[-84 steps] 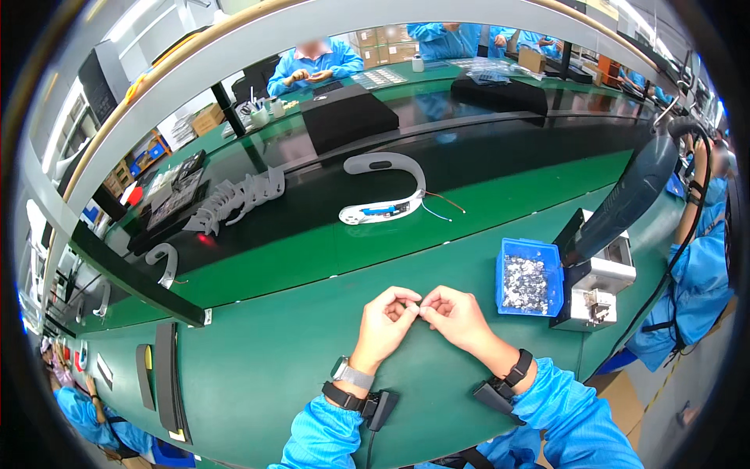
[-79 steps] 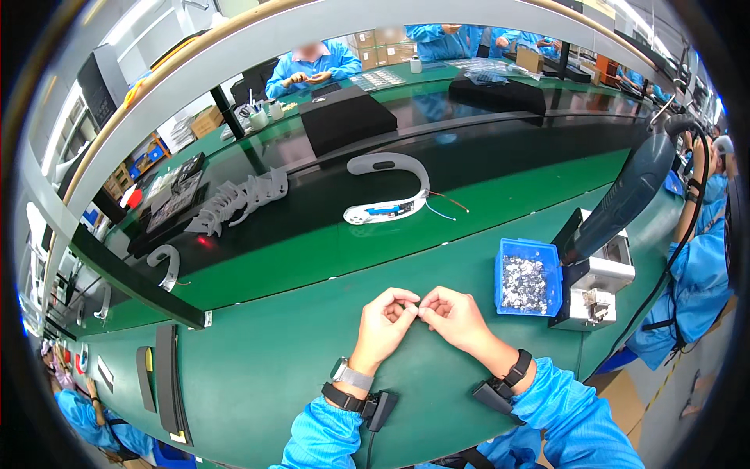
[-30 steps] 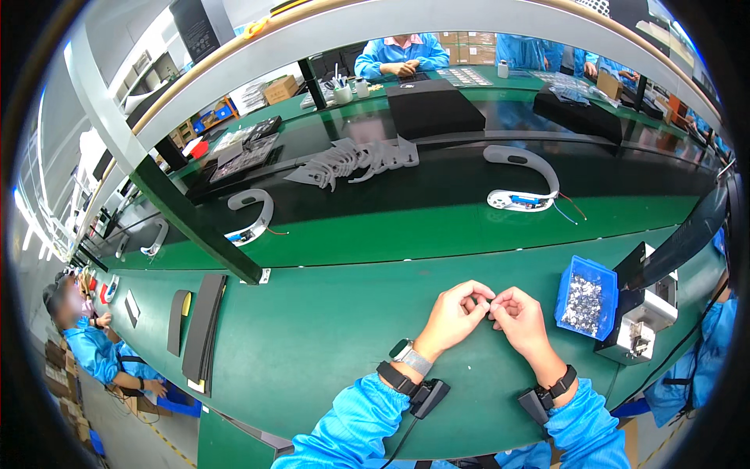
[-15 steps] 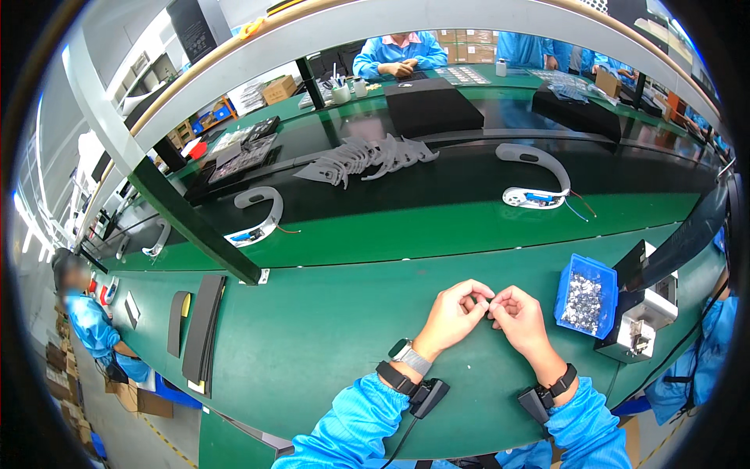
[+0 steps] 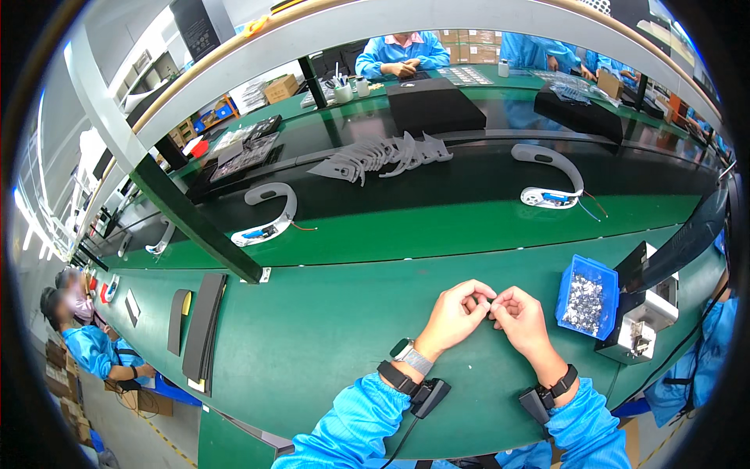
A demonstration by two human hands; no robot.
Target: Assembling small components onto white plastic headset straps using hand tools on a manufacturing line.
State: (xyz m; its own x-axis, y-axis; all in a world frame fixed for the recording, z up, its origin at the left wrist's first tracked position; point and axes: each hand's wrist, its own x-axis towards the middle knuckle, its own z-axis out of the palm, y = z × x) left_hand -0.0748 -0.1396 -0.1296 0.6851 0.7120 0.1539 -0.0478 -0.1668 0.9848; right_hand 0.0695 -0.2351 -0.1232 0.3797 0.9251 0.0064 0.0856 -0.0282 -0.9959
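My left hand (image 5: 459, 314) and my right hand (image 5: 519, 319) meet over the green bench (image 5: 328, 336), fingertips pinched together and almost touching. Whatever lies between the fingers is too small or too hidden to make out. To the right of my right hand stands a blue plastic bin (image 5: 562, 309) full of small metallic parts (image 5: 584, 302). Just beyond the bin sits a silver metal bench device (image 5: 639, 332).
Dark foam strips (image 5: 205, 332) lie at the left. A green post (image 5: 195, 220) rises from the bench. Across the belt are white curved housings (image 5: 553, 199) with wires and a row of grey curved pieces (image 5: 383, 159). Co-workers (image 5: 402, 56) sit opposite and at the left.
The white housings and grey pieces on the belt have shifted to the right. At the far left, the co-worker has changed posture and a second person shows. My hands stay nearly still.
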